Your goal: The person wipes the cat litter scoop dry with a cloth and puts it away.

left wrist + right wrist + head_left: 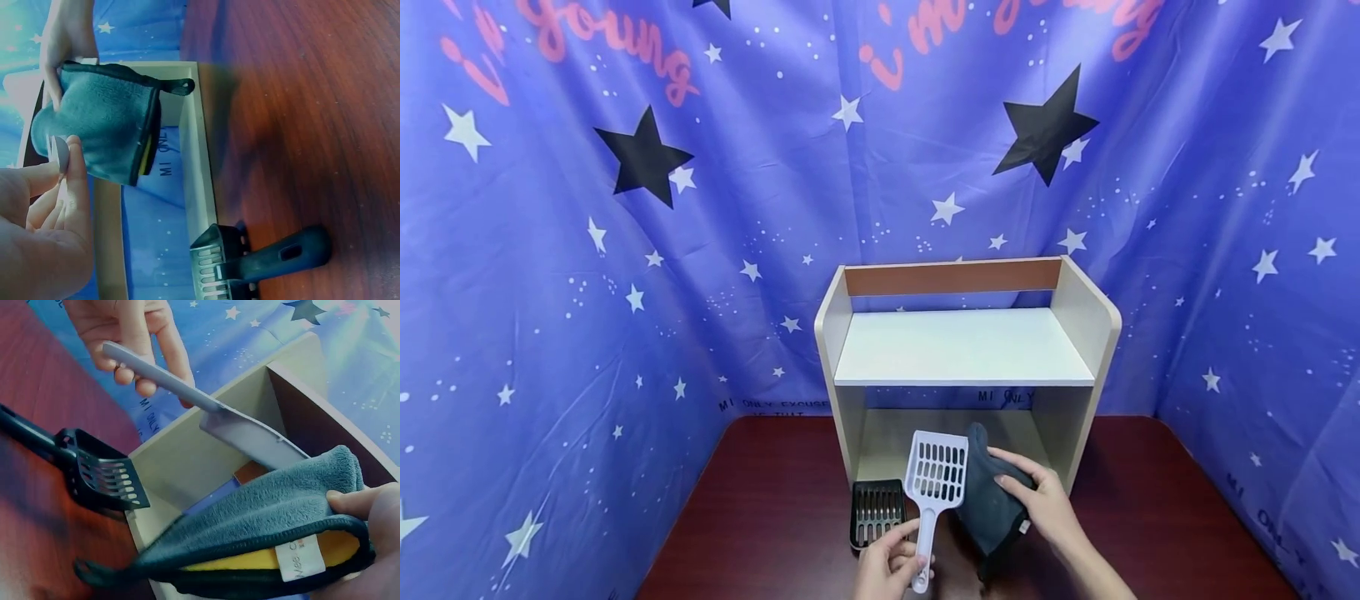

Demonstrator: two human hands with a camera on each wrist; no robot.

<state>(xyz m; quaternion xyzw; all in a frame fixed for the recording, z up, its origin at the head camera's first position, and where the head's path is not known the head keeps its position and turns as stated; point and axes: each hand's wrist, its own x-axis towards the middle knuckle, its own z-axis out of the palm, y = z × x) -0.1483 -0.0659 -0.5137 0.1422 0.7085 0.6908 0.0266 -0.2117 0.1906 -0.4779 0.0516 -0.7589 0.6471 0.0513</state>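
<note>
My left hand [889, 564] pinches the handle of a pale lavender slotted litter scoop [937, 468], its head pointing up. In my right hand [1051, 505] is a dark grey-green fabric cleaning mitt [992, 504], gripped by its side. The mitt's yellow lining [259, 557] and a white label [300, 557] show at its opening in the right wrist view, and a hanging loop [179, 86] sticks out from one corner. The scoop's head overlaps the mitt's edge in the head view. A black slotted scoop [877, 510] lies on the table, left of the lavender one.
Behind my hands stands a small two-tier shelf [962, 346] with a white upper board, pale side panels and a brown back rail. It rests on a dark red wood-grain table [752, 500]. Blue star-printed cloth [760, 208] hangs round the back and sides.
</note>
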